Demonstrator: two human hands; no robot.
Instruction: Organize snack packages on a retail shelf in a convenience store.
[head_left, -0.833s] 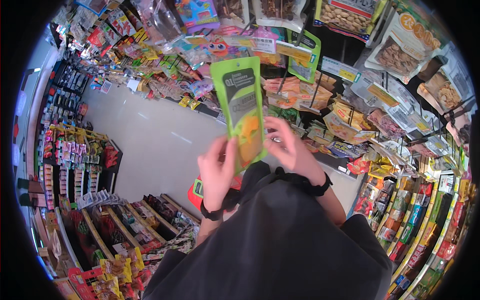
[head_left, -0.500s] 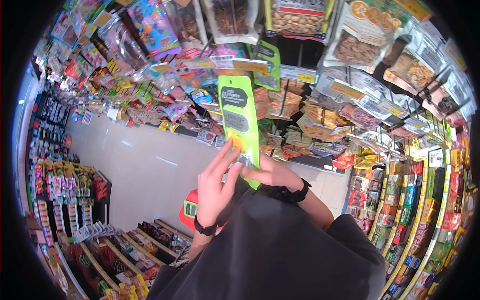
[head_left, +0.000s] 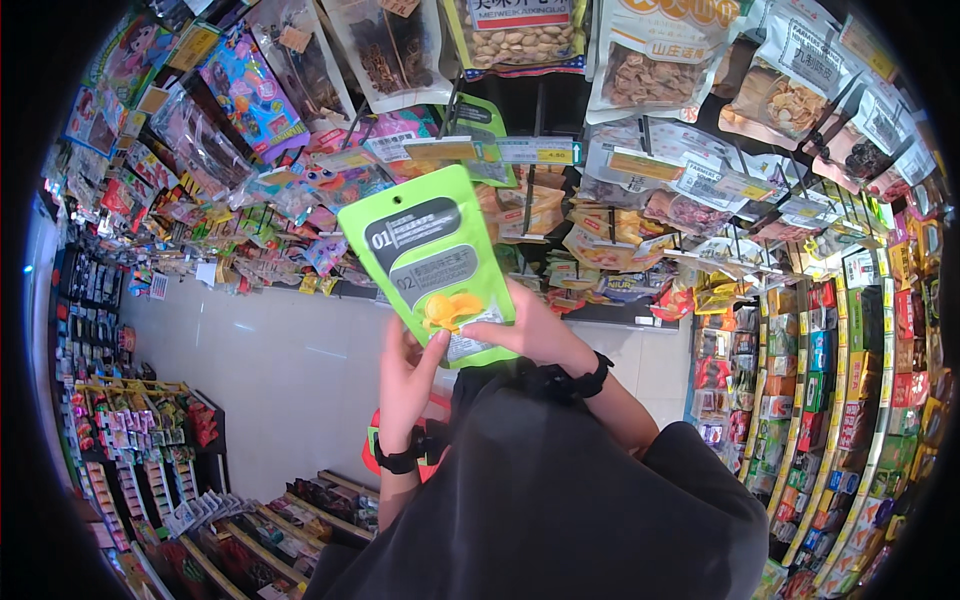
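A bright green snack pouch point(head_left: 432, 255) with dark label panels and a picture of yellow fruit pieces is held up in front of me, its back or front face turned toward me and its top leaning left. My left hand point(head_left: 407, 372) grips the lower left edge, with the thumb on the face and the other fingers behind. At the lower right, my right hand point(head_left: 530, 330) holds the pouch with its thumb across the printed face. Both wrists wear black bands. Behind the pouch's top, a similar green pouch point(head_left: 482, 130) hangs on the rack.
Hanging snack bags fill the rack ahead, among them a nut bag point(head_left: 520, 38) and a dried-snack bag point(head_left: 655, 65). Shelves of boxed goods point(head_left: 840, 420) curve along the right. A small display stand point(head_left: 140, 420) is at the left, with low shelving point(head_left: 270, 530) at lower left.
The pouch has turned its broad face toward me and tilted left. My left hand has shifted from its face to its lower left edge. The rack appears shifted left.
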